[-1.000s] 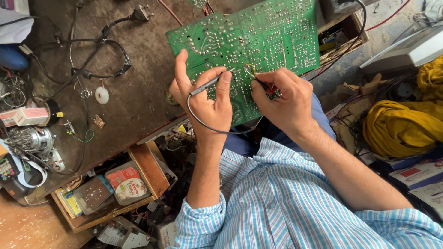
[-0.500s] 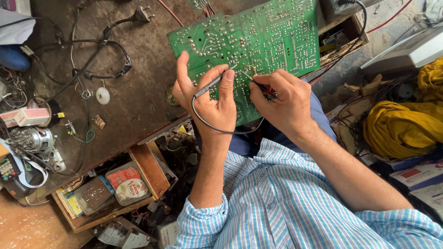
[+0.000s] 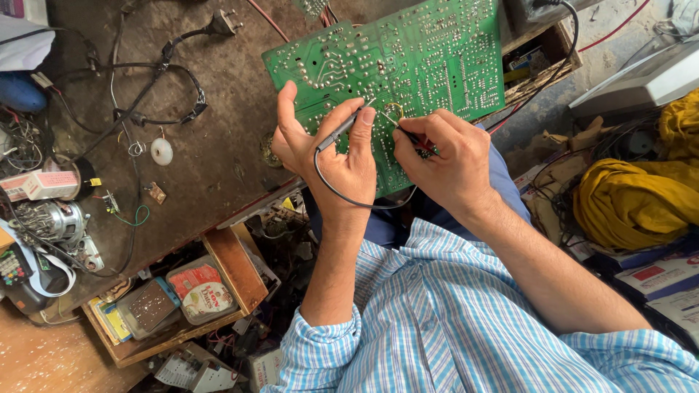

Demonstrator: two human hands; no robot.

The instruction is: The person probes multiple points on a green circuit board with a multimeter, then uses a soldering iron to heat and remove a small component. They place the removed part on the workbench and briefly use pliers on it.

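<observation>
Up close, green circuit board [image 3: 408, 65], silver solder dots, left hand [image 3: 331, 156] pinching black probe [image 3: 336, 133], right hand [image 3: 444, 164] gripping red probe [image 3: 415, 140]

circuit board [image 3: 408, 65]: glossy green laminate, shiny metal solder dots | workbench [image 3: 218, 145]: rough, matt, stained | open drawer [image 3: 233, 273]: bare wood | yellow cloth [image 3: 633, 200]: soft, crumpled

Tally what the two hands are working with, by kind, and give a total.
Green circuit board: 1
Black probe with cable, in the left hand: 1
Red probe, in the right hand: 1
Total: 3
</observation>
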